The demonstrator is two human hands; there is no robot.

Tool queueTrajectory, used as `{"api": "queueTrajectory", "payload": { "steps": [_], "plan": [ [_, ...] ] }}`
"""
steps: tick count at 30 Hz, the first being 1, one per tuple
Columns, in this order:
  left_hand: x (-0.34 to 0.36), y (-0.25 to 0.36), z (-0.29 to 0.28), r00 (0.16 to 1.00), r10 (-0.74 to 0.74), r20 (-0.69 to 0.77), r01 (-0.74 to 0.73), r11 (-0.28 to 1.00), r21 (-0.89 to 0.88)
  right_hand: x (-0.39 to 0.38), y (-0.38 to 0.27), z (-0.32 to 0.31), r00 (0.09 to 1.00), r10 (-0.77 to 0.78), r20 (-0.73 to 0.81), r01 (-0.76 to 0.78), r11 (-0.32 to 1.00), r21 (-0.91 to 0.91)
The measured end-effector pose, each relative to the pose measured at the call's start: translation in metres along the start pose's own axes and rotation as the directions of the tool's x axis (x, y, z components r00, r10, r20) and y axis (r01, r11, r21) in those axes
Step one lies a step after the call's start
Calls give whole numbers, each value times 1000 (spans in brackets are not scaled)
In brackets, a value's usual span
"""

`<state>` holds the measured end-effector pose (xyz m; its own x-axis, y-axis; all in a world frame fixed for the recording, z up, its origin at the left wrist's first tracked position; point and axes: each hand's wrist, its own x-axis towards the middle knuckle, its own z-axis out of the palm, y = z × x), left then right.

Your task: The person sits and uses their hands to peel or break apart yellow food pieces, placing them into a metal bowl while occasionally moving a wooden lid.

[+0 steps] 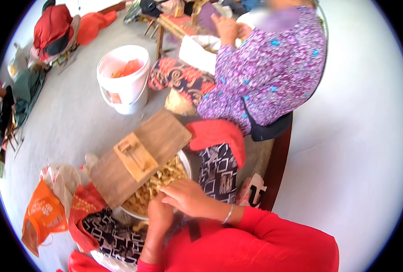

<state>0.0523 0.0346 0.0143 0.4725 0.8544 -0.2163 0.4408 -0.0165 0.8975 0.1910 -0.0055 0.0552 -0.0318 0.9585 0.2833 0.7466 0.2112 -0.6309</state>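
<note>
My left hand and my right hand meet over the near side of a round pale basin. Their fingers are closed and touch one another, and whatever is between them is too small or hidden to name. Pale yellow-brown, knobbly pieces fill the basin. A long wooden board lies slantwise across it, covering its far left side. On the board sits a smaller, lighter wooden block with a dark slot or fitting near its far end.
A white bucket with something orange-red inside stands ahead. A co-worker in a purple patterned top sits close by at the right, near a white container. An orange bag hangs at left. A white wall rises at right.
</note>
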Motion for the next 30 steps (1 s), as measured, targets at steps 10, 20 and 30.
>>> {"api": "queueTrajectory", "payload": {
  "steps": [10, 20, 30],
  "plan": [
    [-11, -2, 2, 990, 6, 141, 26, 974, -225, 3, 27, 20, 943, 332, -15, -304, 881, 364],
    [-2, 32, -66, 986, 156, 59, -150, 984, -95, -3, 21, 0, 889, 25, 457, -226, 892, 392],
    [-3, 18, -21, 993, 109, 40, -59, 774, -630, 29, 4, 11, 961, 254, 107, -259, 701, 664]
  ]
}}
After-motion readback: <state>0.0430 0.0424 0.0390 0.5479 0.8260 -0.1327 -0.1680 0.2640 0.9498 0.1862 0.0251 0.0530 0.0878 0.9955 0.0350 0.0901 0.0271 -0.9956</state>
